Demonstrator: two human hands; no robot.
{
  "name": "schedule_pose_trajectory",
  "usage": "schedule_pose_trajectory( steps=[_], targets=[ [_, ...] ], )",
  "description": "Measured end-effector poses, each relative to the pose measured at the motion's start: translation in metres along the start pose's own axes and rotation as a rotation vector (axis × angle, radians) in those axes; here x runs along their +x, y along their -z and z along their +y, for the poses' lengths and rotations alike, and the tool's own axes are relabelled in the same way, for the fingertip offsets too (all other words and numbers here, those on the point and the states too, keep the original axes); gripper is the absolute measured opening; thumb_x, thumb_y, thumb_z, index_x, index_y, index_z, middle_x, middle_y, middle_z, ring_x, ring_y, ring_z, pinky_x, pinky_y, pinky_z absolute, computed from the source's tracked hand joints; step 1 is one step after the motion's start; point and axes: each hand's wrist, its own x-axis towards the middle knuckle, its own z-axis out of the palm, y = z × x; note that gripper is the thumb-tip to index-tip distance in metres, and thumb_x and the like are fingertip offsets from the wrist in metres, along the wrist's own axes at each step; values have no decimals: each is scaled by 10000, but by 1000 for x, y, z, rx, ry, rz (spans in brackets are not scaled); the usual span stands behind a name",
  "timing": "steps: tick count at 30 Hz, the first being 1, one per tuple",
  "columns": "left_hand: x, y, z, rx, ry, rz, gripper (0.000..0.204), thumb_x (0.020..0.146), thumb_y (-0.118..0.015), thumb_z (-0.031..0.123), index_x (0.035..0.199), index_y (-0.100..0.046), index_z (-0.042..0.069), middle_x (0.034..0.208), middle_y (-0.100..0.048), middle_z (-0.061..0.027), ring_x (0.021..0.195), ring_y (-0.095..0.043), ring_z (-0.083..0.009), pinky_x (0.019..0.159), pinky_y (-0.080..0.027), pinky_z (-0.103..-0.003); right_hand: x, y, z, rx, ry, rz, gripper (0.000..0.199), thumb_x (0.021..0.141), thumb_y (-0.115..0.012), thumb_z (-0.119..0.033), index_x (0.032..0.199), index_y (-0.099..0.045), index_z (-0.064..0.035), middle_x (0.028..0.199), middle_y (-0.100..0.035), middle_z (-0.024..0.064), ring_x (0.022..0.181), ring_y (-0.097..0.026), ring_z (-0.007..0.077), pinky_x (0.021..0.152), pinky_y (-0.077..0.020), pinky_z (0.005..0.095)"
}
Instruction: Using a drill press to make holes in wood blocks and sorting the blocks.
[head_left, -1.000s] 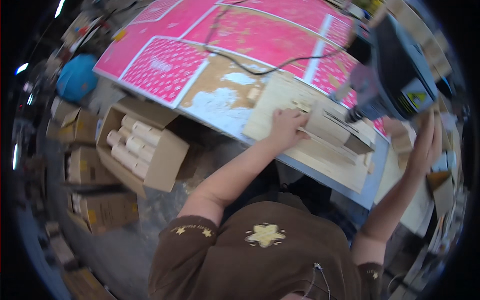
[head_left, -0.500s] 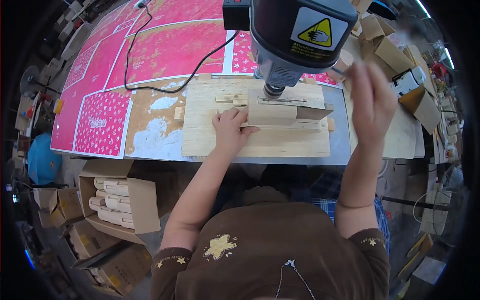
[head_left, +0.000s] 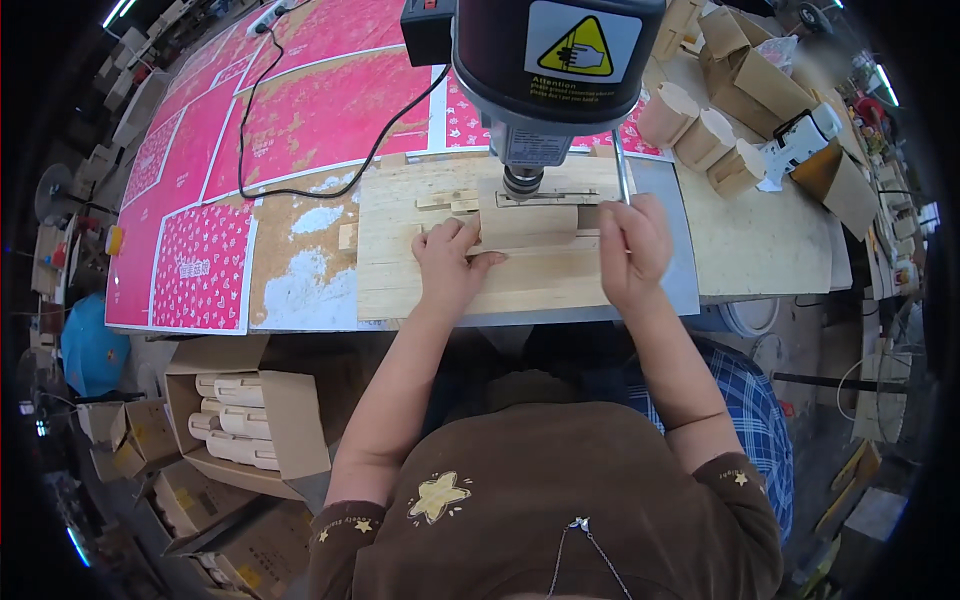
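A black and grey drill press (head_left: 545, 85) stands over a pale wooden block (head_left: 530, 228) that has a narrow slot in its top. The chuck (head_left: 522, 182) sits right above the slot; its bit is too small to make out. My left hand (head_left: 450, 262) is pressed to the block's left end, fingers over a wooden stop strip (head_left: 447, 201) and thumb toward the front. At the block's right end, my right hand (head_left: 636, 250) is closed around the drill press's metal lever (head_left: 621, 165). The block rests on a flat wooden board (head_left: 400, 290).
A black cable (head_left: 243, 150) loops across the pink printed sheet (head_left: 330, 110) at left. Several rounded wooden blocks (head_left: 705, 140) and a cardboard box (head_left: 765, 85) stand at back right. Below the table's left side, an open carton (head_left: 300, 425) holds wooden pieces.
My right hand has come down and to the left with the lever, from beside the machine to the block's right end. My left hand stays at the block. The view has shifted slightly.
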Motion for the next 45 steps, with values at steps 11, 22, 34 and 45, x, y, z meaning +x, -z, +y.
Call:
schedule_pose_trajectory(
  steps=[11, 22, 34, 45],
  targets=[
    [10, 6, 7, -146, 105, -120, 458, 579, -781, 293, 990, -642, 144, 787, -536, 13, 825, -516, -165, 831, -251, -383, 179, 2, 24, -110, -318, -86, 362, 901, -521, -283, 913, -620, 65, 796, -645, 78, 765, -553, 107, 712, -443, 242],
    [9, 11, -1, -243, 55, -37, 421, 549, -808, 237, 910, -649, 89, 873, -560, -7, 863, -532, -159, 870, -266, -356, -8, 20, 49, -147, -191, -691, 289, 781, -633, -187, 1032, -567, -61, 905, -568, 117, 887, -526, 304, 773, -409, 393],
    [-26, 127, -30, -440, 211, -117, 252, 575, -776, 82, 764, -619, 26, 652, -475, 23, 651, -488, -79, 634, -414, -221, -14, 21, 30, -151, -121, -689, 291, 698, -654, -66, 968, -551, -35, 869, -553, 109, 816, -501, 317, 715, -405, 395],
    [-44, 146, -22, -1171, 976, 116, 346, 733, -719, 281, 785, -634, -50, 683, -623, -76, 615, -596, -123, 543, -466, -250, -23, 28, 13, -138, -159, -724, 299, 688, -666, -69, 963, -556, -28, 870, -548, 120, 818, -484, 316, 715, -402, 391]
  ],
)
